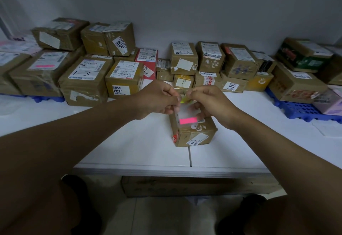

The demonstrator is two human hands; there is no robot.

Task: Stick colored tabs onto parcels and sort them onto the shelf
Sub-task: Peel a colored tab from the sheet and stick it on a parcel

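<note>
A small brown cardboard parcel stands on the white table near the front edge. Just above it my left hand pinches the left edge of a clear tab sheet that carries a bright pink tab. My right hand meets it from the right, its fingertips closed on a yellow-green tab at the top of the sheet. The sheet's upper part is hidden behind both hands.
Rows of taped brown parcels line the back of the table, some stacked two high, with a red one among them. Blue plastic pallets lie under the stacks at right and left. A cardboard box sits under the table.
</note>
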